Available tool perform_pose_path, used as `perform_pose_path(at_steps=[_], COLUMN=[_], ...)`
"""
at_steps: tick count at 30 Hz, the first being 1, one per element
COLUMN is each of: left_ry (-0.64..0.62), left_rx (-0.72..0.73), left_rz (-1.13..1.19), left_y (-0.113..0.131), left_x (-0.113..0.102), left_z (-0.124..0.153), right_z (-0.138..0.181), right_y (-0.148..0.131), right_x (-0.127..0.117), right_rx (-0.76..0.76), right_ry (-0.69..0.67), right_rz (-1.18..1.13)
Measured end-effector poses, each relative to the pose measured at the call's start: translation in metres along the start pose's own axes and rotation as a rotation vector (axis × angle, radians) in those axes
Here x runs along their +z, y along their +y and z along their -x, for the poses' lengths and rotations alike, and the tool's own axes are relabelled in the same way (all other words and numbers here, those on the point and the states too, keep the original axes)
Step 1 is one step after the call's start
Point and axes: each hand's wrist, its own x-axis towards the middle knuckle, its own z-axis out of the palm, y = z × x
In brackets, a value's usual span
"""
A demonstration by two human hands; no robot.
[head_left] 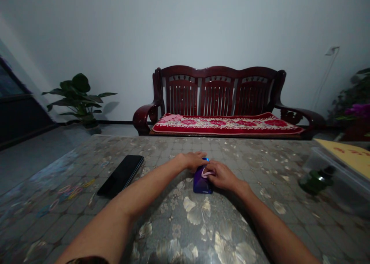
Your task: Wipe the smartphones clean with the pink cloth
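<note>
A person's two bare hands meet over a blue-purple phone [202, 187] lying on a patterned grey table [170, 229], near the middle of the view. The left hand [193, 161] rests at the phone's far end, its fingers stretched across it; whether they grip the phone, I cannot tell. The right hand [223, 175] is over the phone's right side, fingers bent and closed on a thin pink loop [204, 175] against the phone's surface. To the left, near the left forearm, lies a larger black phone [121, 175], with coloured bands [71, 192] scattered beside it. At the right stand a clear plastic box [349, 194] and a green bottle [315, 182]. Beyond the table is a dark red wooden bench [216, 69] with a red floral cushion [231, 124].
</note>
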Motion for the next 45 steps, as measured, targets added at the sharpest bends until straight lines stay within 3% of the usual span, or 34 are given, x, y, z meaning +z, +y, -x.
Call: perform_pose_path(at_steps=[8,12,14,24,27,33,36,45], left_ry=[0.019,0.045,0.143,0.507,0.533,0.487,0.491,0.558], left_rx=[-0.157,-0.288,-0.312,-0.455,-0.427,-0.228,-0.224,-0.198], left_rz=[0.058,0.057,0.059,0.177,0.219,0.396,0.421,0.414], left_y=[-0.017,-0.027,-0.026,0.028,0.031,0.010,0.006,0.002], left_x=[-0.007,0.007,0.017,0.059,0.063,0.062,0.063,0.074], left_z=[0.025,0.054,0.066,0.079,0.083,0.103,0.106,0.103], right_z=[0.000,-0.001,-0.001,0.010,0.012,0.010,0.009,0.009], right_y=[0.003,0.006,0.004,-0.016,-0.021,-0.033,-0.037,-0.025], right_x=[-0.004,-0.005,-0.006,-0.009,-0.005,0.006,0.007,0.002], right_rx=[0.127,0.186,0.201,0.332,0.345,0.313,0.284,0.407], right_ry=[0.034,0.079,0.097,0.039,0.031,0.012,-0.014,0.071], right_rz=[0.006,0.001,0.022,0.319,0.388,0.374,0.361,0.420])
